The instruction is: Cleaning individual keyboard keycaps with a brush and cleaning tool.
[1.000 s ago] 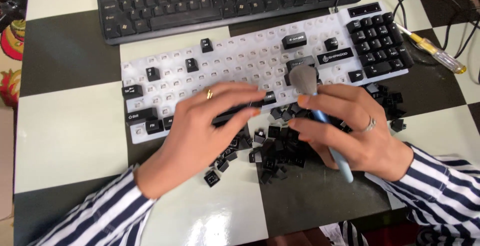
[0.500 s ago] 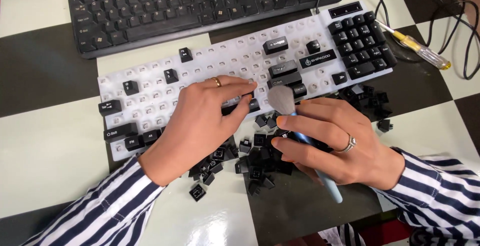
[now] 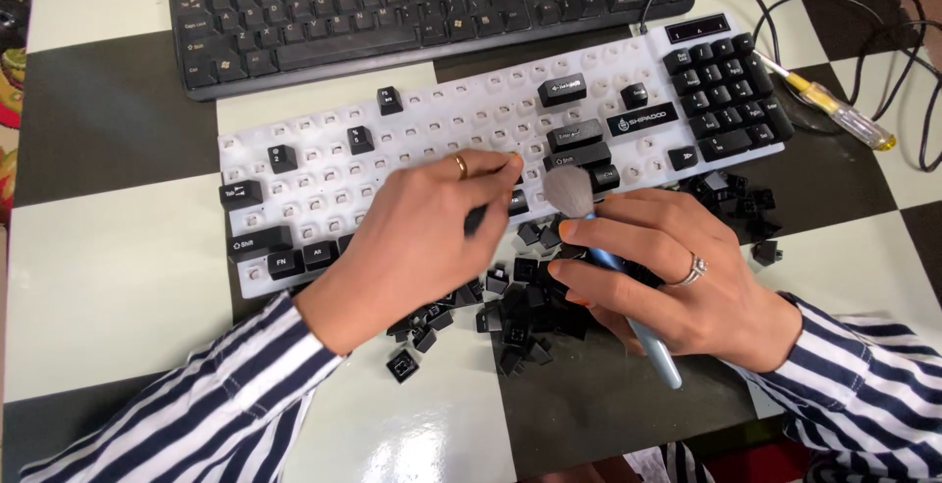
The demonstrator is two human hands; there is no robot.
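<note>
Blue-handled brush (image 3: 589, 238) tilted over white keyboard (image 3: 442, 149); loose black keycaps (image 3: 515, 321) below

A stripped keyboard (image 3: 412, 149) is laid on the table (image 3: 108, 277), with a complete keyboard (image 3: 422, 2) beyond it. Loose keycaps (image 3: 520, 316) are heaped near it; a screwdriver (image 3: 834, 110) is placed at far right.

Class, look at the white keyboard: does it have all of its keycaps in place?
No: the white keyboard shows mostly bare sockets, and loose black keycaps lie heaped on the table beside it.
</note>
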